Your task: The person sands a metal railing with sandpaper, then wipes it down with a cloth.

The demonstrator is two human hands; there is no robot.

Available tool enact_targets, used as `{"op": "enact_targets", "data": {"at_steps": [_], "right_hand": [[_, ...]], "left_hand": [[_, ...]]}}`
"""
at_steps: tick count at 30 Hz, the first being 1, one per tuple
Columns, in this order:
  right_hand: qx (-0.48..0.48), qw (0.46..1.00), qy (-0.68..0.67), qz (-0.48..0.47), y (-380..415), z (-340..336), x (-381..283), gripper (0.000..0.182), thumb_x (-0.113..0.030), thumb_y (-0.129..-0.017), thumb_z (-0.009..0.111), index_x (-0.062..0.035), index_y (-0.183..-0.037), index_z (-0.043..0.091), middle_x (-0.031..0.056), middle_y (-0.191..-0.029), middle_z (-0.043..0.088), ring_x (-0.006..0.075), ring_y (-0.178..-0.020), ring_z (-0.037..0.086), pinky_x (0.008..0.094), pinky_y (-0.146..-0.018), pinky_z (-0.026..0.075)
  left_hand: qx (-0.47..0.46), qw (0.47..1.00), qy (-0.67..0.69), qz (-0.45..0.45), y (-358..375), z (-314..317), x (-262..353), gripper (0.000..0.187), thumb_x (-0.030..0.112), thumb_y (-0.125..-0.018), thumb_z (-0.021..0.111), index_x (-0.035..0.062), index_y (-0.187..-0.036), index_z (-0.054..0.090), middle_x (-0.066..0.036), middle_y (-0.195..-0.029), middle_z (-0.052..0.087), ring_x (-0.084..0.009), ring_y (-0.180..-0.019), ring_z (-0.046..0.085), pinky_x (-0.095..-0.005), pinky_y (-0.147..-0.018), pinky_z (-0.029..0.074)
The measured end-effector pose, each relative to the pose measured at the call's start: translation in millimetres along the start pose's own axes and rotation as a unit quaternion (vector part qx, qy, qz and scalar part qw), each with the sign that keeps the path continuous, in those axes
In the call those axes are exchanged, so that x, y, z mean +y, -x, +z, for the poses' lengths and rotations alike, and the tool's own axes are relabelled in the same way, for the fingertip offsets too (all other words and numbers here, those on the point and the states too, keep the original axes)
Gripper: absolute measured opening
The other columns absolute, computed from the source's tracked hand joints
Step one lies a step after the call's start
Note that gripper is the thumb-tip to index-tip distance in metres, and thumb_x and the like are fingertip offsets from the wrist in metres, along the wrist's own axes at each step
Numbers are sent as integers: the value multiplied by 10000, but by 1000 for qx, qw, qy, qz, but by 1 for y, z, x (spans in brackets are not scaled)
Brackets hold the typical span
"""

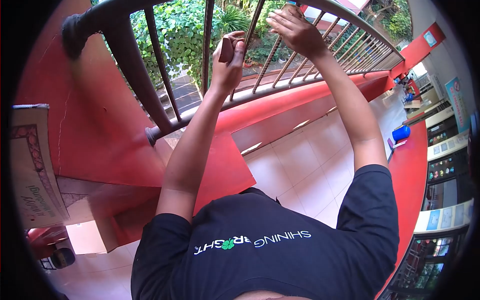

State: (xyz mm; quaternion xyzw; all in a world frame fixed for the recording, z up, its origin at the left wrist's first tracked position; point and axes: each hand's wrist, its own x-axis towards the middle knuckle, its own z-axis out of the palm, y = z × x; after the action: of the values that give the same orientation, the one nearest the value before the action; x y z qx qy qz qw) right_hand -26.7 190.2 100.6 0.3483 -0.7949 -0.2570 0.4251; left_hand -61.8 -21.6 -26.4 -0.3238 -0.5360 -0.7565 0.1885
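Note:
My left hand point(229, 62) is raised at the railing, its fingers closed around a folded reddish-brown piece point(226, 50) that looks like sandpaper. Higher up and to the right, my right hand point(296, 31) is at the upper part of the bars, palm turned away from me. A second brownish piece point(291, 9), also like sandpaper, shows at its top edge, partly hidden by the hand. Both hands are beside the dark metal railing point(205, 45), whose thin upright bars run between a thick top rail and a lower rail.
A red wall ledge point(300, 97) runs under the railing, and a red pillar point(90, 115) stands at left. Pale floor tiles point(295, 155) lie beyond my body. A blue bucket point(401, 132) sits on the red ledge at right. Green plants point(175, 35) grow outside.

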Motion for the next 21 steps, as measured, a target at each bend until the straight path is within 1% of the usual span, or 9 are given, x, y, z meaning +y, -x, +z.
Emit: {"op": "enact_targets", "data": {"at_steps": [1,3,6,8,10,12,14,17,21], "right_hand": [[-15,1000,7,25,11,9,-3,253,-158,-962,654,-59,-1178,738,94,-1195,732,230,-1203,649,386,-1137,446],[-61,997,30,48,28,28,-18,260,-189,-966,654,-34,-1158,735,95,-1217,720,212,-1233,623,373,-1122,456],[-215,977,8,-14,61,48,-74,305,-256,-993,605,-2,-1124,712,94,-1164,723,239,-1207,629,372,-1157,423],[-199,976,-19,-90,73,56,-80,323,-270,-985,609,-13,-1161,695,92,-1197,712,233,-1182,634,370,-1158,425],[-174,975,40,-134,55,55,-42,308,-261,-973,628,-30,-1169,688,96,-1210,705,241,-1163,636,373,-1153,428],[-55,990,127,1,3,19,6,284,-251,-960,661,-58,-1165,704,92,-1215,708,226,-1164,634,383,-1146,429],[-43,993,100,49,-4,4,3,276,-258,-955,672,-56,-1134,730,83,-1211,725,217,-1197,643,379,-1143,446],[-96,995,14,30,66,48,-57,269,-244,-946,678,-51,-1117,757,66,-1203,744,231,-1252,644,382,-1138,475],[-179,982,17,-59,64,46,-67,278,-237,-981,628,-71,-1175,739,61,-1248,726,200,-1301,599,376,-1226,343]], "left_hand": [[2,1000,0,0,-1,1,-3,180,167,-1028,572,-4,-975,589,-113,-981,643,-182,-898,595,-359,-840,491],[-58,989,82,-106,-1,4,-7,204,209,-1065,530,30,-979,575,-56,-890,595,-133,-842,542,-317,-794,469],[-55,991,84,-87,5,9,-26,191,211,-1084,494,61,-978,545,-29,-860,555,-128,-798,505,-309,-746,444],[-57,995,48,-62,6,8,-28,178,197,-1090,483,68,-972,518,-10,-843,522,-121,-779,481,-309,-718,425],[-82,987,101,-97,3,7,-29,192,220,-1110,447,65,-1004,488,-31,-902,576,-120,-845,525,-292,-810,432],[-88,984,100,-118,5,7,-23,187,223,-1108,451,70,-1005,479,-35,-918,587,-118,-855,528,-290,-818,430],[-70,988,91,-104,6,8,-21,191,229,-1107,453,70,-1003,482,-38,-936,599,-117,-865,536,-289,-822,432],[-56,989,116,-72,6,12,-35,195,233,-1106,454,65,-1016,494,-40,-944,603,-117,-878,546,-293,-829,446],[-53,990,106,-81,6,11,-27,181,197,-1094,467,68,-974,512,-24,-859,549,-136,-822,504,-309,-788,440]]}}
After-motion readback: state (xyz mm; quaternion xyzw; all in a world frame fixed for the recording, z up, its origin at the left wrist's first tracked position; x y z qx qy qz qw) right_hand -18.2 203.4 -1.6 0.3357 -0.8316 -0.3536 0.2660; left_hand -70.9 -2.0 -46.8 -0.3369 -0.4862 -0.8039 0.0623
